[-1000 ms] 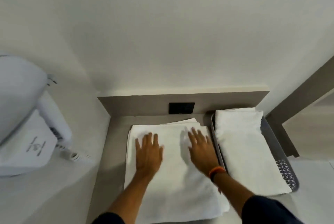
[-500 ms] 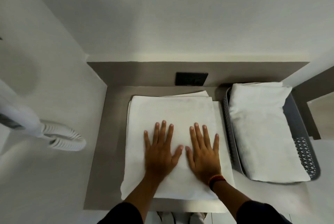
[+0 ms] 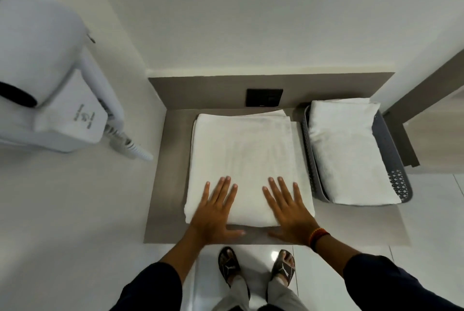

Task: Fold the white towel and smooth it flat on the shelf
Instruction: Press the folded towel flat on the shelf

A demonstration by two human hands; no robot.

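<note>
A: What had moved since half a second earlier?

B: Both hands had slid toward the lower edge of the white towel (image 3: 246, 167). The left hand (image 3: 213, 213) and right hand (image 3: 288, 210) had lain together at mid-towel; now they lay apart, palms over the near fold, thumbs on the shelf (image 3: 170, 160) below it.

A: State of each grip?

B: Each was fully open, fingers spread and flat. Neither had hold of anything; they pressed only.

A: Where was the towel?

B: Folded, centre frame, flat on the shelf. Its long axis ran from lower frame to upper frame, away from the person. The cloth lay wholly above the palms in the frame, so any further smoothing stroke would likely travel up that axis. Both hands were equally near.

A: Adjacent items?

B: A grey basket (image 3: 399, 180) just right of the towel held a second folded towel (image 3: 349, 155). A black wall plate (image 3: 264, 97) sat above.

A: Legible markings?

B: The wall-mounted hair dryer (image 3: 50, 72), upper left, bore a grey logo, too blurred to read. The sandals (image 3: 283, 268) in the lower frame showed a white emblem, no text.
</note>
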